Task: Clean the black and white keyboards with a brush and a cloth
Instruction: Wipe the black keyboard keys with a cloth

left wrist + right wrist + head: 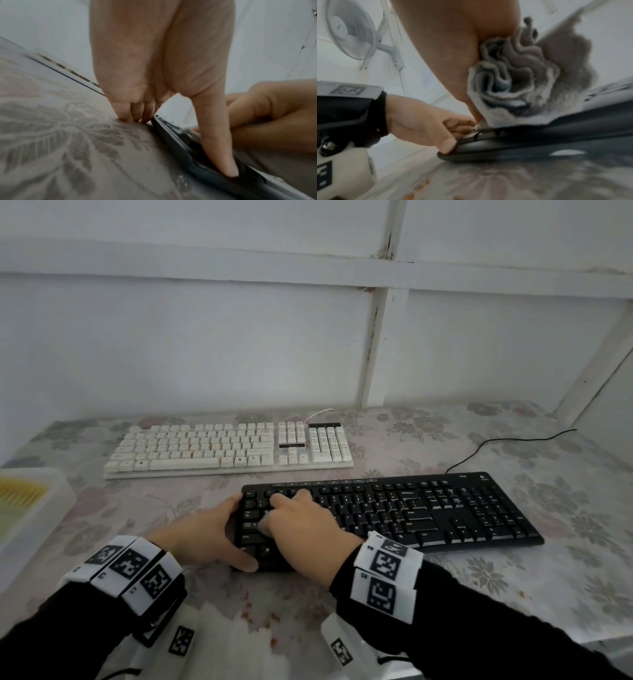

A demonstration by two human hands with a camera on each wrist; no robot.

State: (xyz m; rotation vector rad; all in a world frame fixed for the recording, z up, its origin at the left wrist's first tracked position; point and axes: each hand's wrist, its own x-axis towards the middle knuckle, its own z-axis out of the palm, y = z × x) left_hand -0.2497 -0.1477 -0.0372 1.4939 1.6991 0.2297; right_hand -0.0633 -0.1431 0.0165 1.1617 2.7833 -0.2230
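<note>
The black keyboard (411, 508) lies on the near part of the flowered tablecloth (513, 570), and the white keyboard (226, 448) lies behind it to the left. My left hand (222, 529) grips the black keyboard's left end, with the thumb (219, 155) on the front corner and the fingers (133, 115) at the side edge. My right hand (294, 518) holds a bunched grey cloth (522, 81) and presses it onto the leftmost keys. From the head view only a sliver of cloth (263, 523) shows under the hand.
A translucent plastic box (51, 508) at the left table edge holds something with yellow bristles (20, 491). A black cable (496, 446) and a white cable (318, 414) run back toward the wall. Orange-brown crumbs (260, 618) dot the cloth near me. A wall fan (351, 31) hangs behind.
</note>
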